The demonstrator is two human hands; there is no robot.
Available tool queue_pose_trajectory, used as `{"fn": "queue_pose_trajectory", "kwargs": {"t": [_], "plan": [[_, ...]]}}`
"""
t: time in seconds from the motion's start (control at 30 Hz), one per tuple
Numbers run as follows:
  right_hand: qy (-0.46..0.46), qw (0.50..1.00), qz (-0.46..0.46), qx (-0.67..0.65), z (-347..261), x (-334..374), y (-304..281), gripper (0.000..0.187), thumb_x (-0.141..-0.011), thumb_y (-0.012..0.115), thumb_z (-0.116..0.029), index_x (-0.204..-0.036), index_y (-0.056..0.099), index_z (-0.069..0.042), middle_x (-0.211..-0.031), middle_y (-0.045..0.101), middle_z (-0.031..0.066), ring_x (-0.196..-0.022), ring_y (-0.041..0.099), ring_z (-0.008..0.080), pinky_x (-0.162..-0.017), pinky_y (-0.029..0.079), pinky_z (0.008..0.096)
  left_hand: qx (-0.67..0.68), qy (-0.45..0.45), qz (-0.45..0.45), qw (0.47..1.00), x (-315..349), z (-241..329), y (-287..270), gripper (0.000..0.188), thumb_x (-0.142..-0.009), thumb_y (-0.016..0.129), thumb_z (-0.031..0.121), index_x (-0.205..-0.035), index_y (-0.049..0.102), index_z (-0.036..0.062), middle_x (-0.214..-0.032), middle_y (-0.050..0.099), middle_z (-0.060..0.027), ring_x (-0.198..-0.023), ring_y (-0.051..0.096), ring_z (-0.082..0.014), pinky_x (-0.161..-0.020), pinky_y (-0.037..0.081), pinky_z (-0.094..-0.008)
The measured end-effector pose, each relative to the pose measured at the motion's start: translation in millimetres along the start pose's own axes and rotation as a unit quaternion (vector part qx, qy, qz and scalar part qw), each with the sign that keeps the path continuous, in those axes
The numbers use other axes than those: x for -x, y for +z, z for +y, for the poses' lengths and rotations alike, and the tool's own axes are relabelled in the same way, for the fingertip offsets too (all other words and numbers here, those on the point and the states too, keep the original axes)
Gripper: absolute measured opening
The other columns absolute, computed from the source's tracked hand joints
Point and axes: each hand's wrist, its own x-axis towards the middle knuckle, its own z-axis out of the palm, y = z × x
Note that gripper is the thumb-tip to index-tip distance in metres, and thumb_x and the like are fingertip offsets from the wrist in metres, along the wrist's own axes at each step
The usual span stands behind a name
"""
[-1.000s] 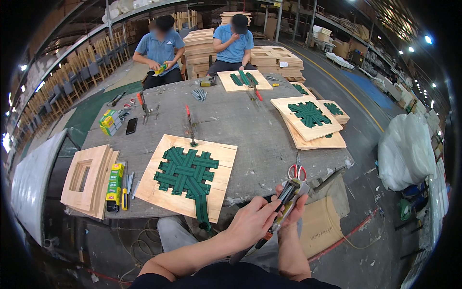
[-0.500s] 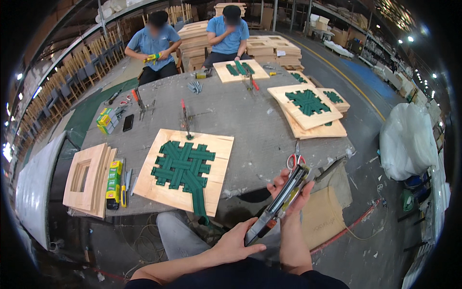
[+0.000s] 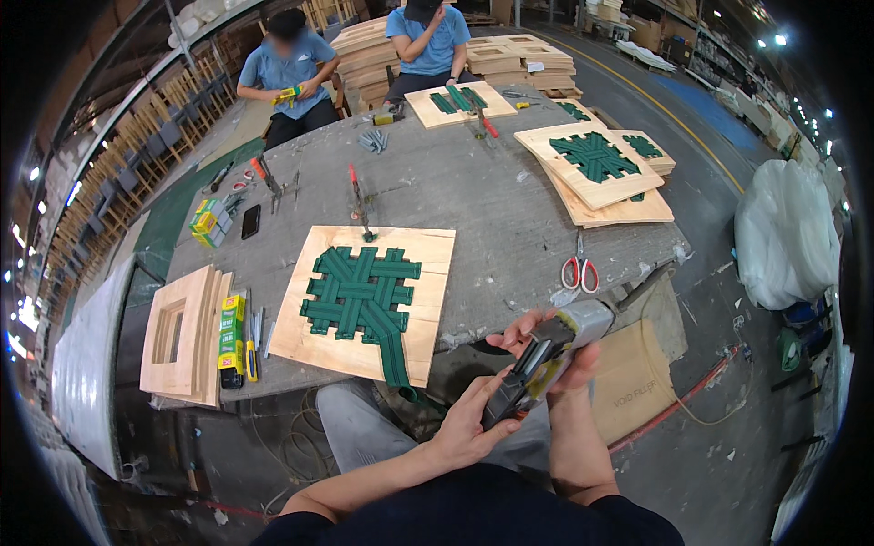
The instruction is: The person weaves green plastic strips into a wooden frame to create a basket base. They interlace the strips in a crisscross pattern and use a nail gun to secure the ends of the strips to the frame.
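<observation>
Both of my hands are on a black and grey staple gun point(image 3: 539, 369), held over my lap in front of the table edge. My left hand point(image 3: 469, 423) is closed around its lower end, thumb along the side. My right hand point(image 3: 575, 369) grips the body near the bulky grey upper end, its fingertips showing on both sides. On the table to the left lies a square wooden panel point(image 3: 419, 337) with woven green webbing point(image 3: 360, 291) across its middle; one strap point(image 3: 393, 355) hangs past the front edge.
Red-handled scissors point(image 3: 580, 273) lie near the table's right edge, below stacked webbed panels point(image 3: 628, 214). Wooden frames point(image 3: 182, 337), a yellow-green box point(image 3: 232, 332) and a yellow cutter point(image 3: 251, 359) are at left. Clamp-like tools point(image 3: 360, 205) stand mid-table. Two people point(image 3: 291, 77) sit opposite.
The staple gun has turned in my hands: its long narrow side faced up before, and now its bulky grey end shows. My view has shifted slightly.
</observation>
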Motion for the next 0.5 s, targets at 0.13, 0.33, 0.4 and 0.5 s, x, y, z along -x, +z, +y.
{"fn": "queue_pose_trajectory", "kwargs": {"t": [0.13, 0.33, 0.4, 0.5], "plan": [[0.069, 0.997, 0.044, -0.014, 10, 13, -5, 0.080, -0.083, 0.073, -0.069, -0.136, 0.056, -0.012, -0.123, 0.062, 0.0141, -0.121, 0.059, 0.0337, -0.113, 0.038, 0.0647, 0.054, -0.049, 0.024, 0.997, -10, 8, 1, 0.062, -0.096, 0.073, 0.026, -0.144, 0.046, -0.0007, -0.116, 0.058, -0.0130, -0.108, 0.059, -0.0242, -0.097, 0.048, -0.0355], [0.112, 0.986, 0.107, -0.066, 26, 21, -2, 0.086, -0.083, 0.072, -0.069, -0.141, 0.053, -0.008, -0.127, 0.063, 0.0162, -0.118, 0.062, 0.0355, -0.115, 0.038, 0.0631, 0.119, -0.120, 0.076, 0.983, -24, 15, 3, 0.059, -0.101, 0.069, 0.031, -0.144, 0.048, -0.0033, -0.112, 0.067, -0.0077, -0.105, 0.061, -0.0158, -0.099, 0.047, -0.0313], [0.117, 0.985, 0.101, -0.077, 28, 25, -8, 0.090, -0.083, 0.071, -0.070, -0.143, 0.052, -0.006, -0.130, 0.062, 0.0169, -0.125, 0.058, 0.0381, -0.116, 0.037, 0.0629, 0.096, -0.135, 0.055, 0.985, -26, 17, -1, 0.062, -0.101, 0.069, 0.031, -0.146, 0.047, -0.0039, -0.118, 0.068, -0.0095, -0.111, 0.060, -0.0162, -0.103, 0.045, -0.0320], [0.136, 0.979, 0.118, -0.094, 37, 34, -19, 0.095, -0.082, 0.071, -0.071, -0.145, 0.049, -0.004, -0.134, 0.061, 0.0181, -0.133, 0.053, 0.0424, -0.116, 0.037, 0.0624, 0.077, -0.115, 0.068, 0.988, -31, 14, -3, 0.061, -0.101, 0.069, 0.032, -0.146, 0.049, -0.0042, -0.124, 0.068, -0.0111, -0.118, 0.060, -0.0170, -0.109, 0.042, -0.0338]]}}
